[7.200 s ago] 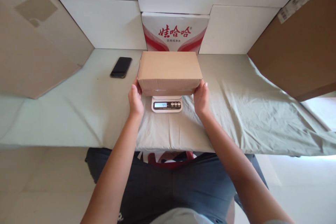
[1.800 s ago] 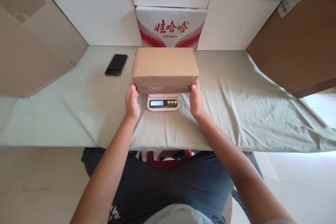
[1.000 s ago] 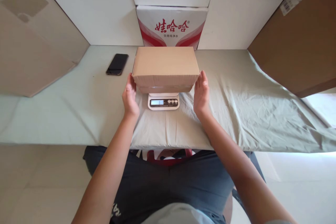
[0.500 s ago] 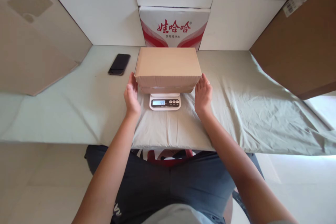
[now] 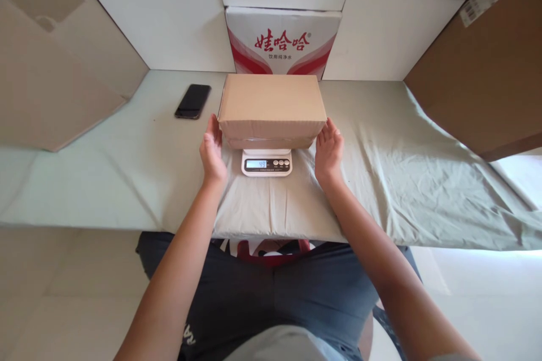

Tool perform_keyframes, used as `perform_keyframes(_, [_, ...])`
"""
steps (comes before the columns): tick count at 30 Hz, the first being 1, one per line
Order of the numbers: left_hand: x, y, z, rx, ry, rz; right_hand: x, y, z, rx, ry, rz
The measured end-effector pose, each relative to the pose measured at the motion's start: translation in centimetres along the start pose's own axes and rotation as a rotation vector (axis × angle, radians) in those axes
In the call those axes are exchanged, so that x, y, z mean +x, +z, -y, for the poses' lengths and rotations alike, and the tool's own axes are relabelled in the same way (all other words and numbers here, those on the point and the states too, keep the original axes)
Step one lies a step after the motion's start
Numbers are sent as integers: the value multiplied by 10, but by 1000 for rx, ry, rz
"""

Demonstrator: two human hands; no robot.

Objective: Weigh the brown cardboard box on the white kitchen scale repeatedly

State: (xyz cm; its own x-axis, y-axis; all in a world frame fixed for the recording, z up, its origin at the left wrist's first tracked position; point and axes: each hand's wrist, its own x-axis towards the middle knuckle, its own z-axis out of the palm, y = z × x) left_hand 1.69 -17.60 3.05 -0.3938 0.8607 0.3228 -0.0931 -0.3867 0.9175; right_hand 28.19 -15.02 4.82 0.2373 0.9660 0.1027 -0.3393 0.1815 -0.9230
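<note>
Both hands open, palms facing in, fingers straight: nothing gripped. Left hand point(image 5: 212, 149) sits at the left end of the cardboard box point(image 5: 271, 107), fingertips at or just off the lower corner, can't tell if there's contact. Right hand point(image 5: 328, 149) mirrors it at the right end, palm a bit turned up, just beside the box

Box is plain brown, closed, lying flat and level on the kitchen scale point(image 5: 266, 162). It overhangs the platform on both sides and at the back; only the scale's front panel with display and buttons sticks out. Display is lit, digits look like 49 but small, not sure

Judgement: for a clean reading keep both hands fully off the box, any fingertip touch loads or unloads the platform. Box should stay centred so the overhang doesn't tip it, and its ends must not rest on the cloth

Scale stands on a wrinkled grey-green tablecloth point(image 5: 381, 180). Black phone point(image 5: 193, 101) lies face down, far left, well apart from the box. Behind the box a white-and-red printed carton point(image 5: 283, 39) stands against white panels; big brown cartons point(image 5: 478, 79) lean in on either side
</note>
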Motion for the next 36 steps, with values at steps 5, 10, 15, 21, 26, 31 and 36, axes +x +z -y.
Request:
perform_keyframes(5, [1,-1,1,-13,1,-5,1,-2,0,-3,3,22])
perform_keyframes(10, [1,0,2,-13,-5,-15,4,-6,-4,-10,-17,27])
perform_keyframes(15, [1,2,-1,0,-7,-17,5,-7,-5,-7,-20,23])
perform_keyframes(21, [1,2,0,-11,-3,-11,3,-3,-1,5,-7,6])
perform_keyframes(26, [0,2,1,-34,-2,-10,2,-1,3,27,14,-7])
perform_keyframes(31, [-1,4,-3,-41,1,4,4,-4,3,6,14,45])
perform_keyframes(36, [-2,5,-5,-35,10,8,7,-6,1,-2,12,43])
